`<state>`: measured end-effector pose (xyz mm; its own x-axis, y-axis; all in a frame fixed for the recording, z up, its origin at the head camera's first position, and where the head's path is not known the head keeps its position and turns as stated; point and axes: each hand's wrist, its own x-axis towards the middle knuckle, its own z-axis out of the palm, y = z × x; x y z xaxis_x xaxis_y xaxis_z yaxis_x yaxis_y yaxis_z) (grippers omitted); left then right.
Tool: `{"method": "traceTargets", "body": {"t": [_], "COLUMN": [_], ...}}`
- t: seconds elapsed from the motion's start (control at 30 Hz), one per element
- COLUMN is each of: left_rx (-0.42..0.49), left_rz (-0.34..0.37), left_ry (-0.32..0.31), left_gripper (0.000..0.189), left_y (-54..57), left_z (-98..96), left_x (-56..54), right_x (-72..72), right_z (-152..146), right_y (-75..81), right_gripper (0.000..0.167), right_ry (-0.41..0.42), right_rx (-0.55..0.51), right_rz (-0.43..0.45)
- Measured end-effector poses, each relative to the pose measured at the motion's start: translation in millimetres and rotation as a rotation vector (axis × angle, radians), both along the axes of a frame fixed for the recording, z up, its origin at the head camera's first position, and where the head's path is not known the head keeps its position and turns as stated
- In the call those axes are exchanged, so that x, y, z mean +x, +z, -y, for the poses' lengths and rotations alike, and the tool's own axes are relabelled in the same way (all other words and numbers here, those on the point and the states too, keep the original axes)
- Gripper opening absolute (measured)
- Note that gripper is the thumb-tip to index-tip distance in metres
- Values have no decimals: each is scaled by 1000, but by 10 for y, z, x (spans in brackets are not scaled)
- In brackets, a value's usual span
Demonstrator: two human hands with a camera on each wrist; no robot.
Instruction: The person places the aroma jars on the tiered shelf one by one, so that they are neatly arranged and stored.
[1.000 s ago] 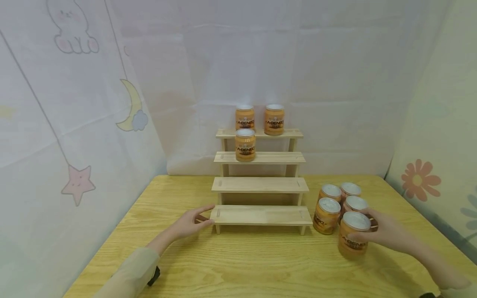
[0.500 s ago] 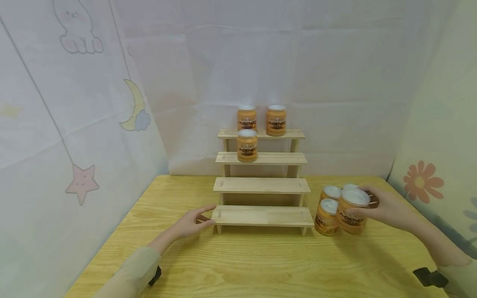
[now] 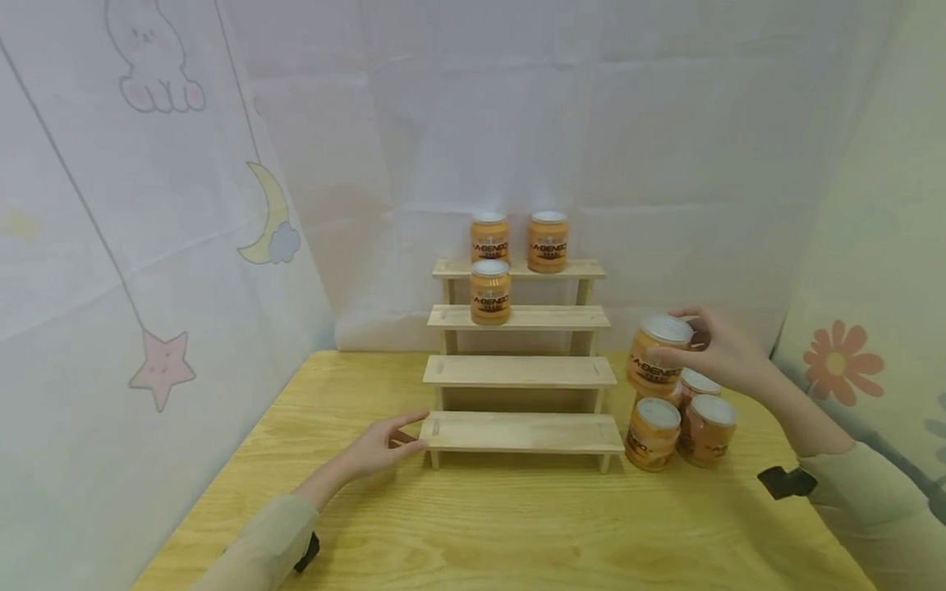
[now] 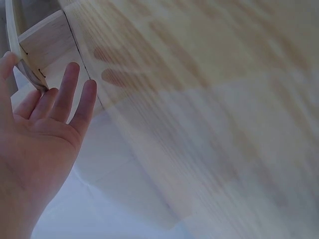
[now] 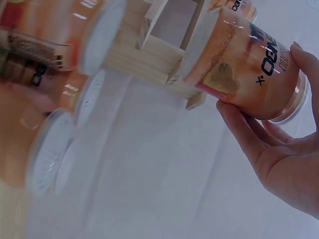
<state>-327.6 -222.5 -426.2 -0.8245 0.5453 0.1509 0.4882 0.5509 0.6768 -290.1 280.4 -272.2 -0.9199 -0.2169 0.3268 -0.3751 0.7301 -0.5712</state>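
Note:
My right hand (image 3: pixel 724 349) grips an orange can (image 3: pixel 654 365) with a silvery lid, thumb in front and fingers behind. In the right wrist view the lettered side of this can (image 5: pixel 249 64) shows, raised off the table. At the left end of the lowest board of a wooden stepped shelf (image 3: pixel 521 431), my left hand (image 3: pixel 373 447) holds the board's end between thumb and fingertips. Its other fingers (image 4: pixel 65 97) extend loosely in the left wrist view. Two cans (image 3: pixel 548 244) stand on the top step, and another can (image 3: pixel 490 293) on the second step down.
Several more orange cans (image 3: pixel 654 435) stand clustered on the wooden table (image 3: pixel 473 525), right of the shelf, below the raised can. One is mostly hidden. A pale cloth wall (image 3: pixel 650 148) rises behind, with printed cloth on both sides.
My right hand has lifted the can from the front of the cluster, carrying it up, back and slightly left over the other cans. The left hand stays at the shelf end.

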Motion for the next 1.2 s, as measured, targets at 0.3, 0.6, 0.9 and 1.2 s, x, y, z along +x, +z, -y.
{"method": "traceTargets", "body": {"t": [0.3,0.6,0.9,1.2], "left_rx": [5,-2,3,-3], "left_rz": [11,24,32,14], "left_ry": [-14,9,11,2], "left_gripper": [60,61,62,59], "left_y": [-32,-31,-22,-29], "left_z": [-14,8,24,16], "left_x": [18,5,-13,-36], "right_x": [-346,-680,-998,-1233], "right_z": [297,616,811,894], "right_y": [182,298,249,138], "right_gripper": [75,80,78,71], "right_ry": [29,11,9,50], "right_rx": [-75,-130,-258,-291], "right_rz": [32,15,36,34]}}
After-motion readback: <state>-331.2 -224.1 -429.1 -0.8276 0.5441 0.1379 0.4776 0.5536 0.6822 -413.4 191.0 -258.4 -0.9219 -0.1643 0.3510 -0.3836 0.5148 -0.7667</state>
